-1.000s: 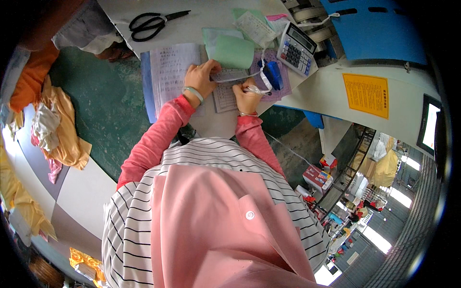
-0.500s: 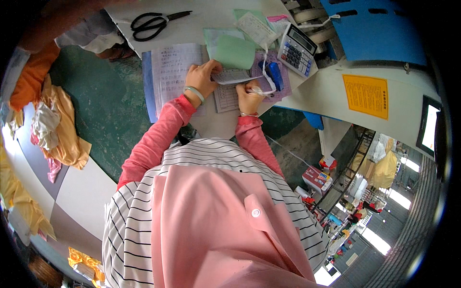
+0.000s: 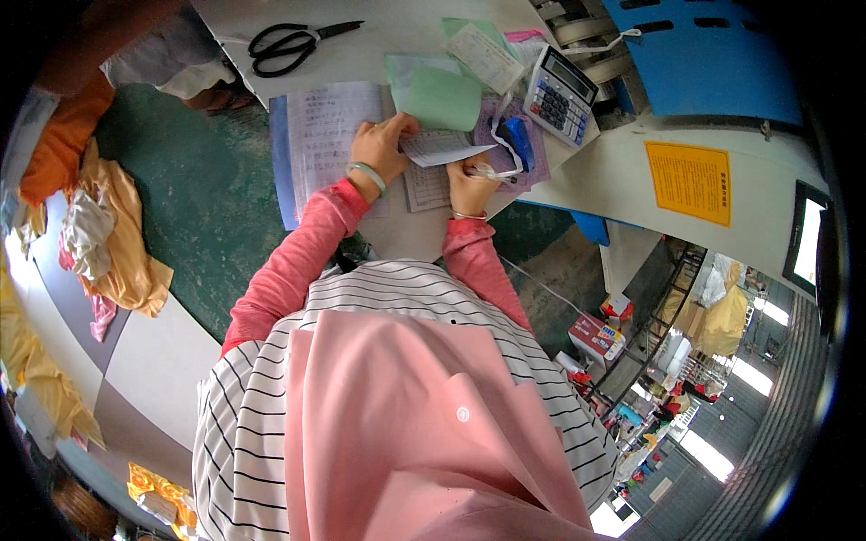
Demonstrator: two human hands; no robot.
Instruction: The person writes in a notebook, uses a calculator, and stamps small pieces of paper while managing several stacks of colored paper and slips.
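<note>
A small pad of printed forms (image 3: 428,195) lies on the table in front of me. My left hand (image 3: 382,149) is closed at the pad's upper left, with thumb and fingers pinching a raised form sheet (image 3: 444,148). That sheet curls up over the pad, its free edge reaching my right hand. My right hand (image 3: 471,187) rests at the pad's right side with fingers curled, their tips partly hidden by the sheet. A white strip (image 3: 518,168) loops beside these fingers; what they hold is hidden. An open notebook (image 3: 316,117) with handwriting lies under my left wrist.
Green paper covers (image 3: 442,97) stand just beyond the pad. Black scissors (image 3: 287,49) lie at the far left, a calculator (image 3: 559,101) at the right. Near it are a blue object (image 3: 517,142) and a purple sheet (image 3: 538,162). Piled cloth (image 3: 117,234) is at left.
The raised sheet's free edge has come down towards my right hand and covers more of its fingertips. The white strip by that hand has shifted slightly. My left hand stays nearly in place.
</note>
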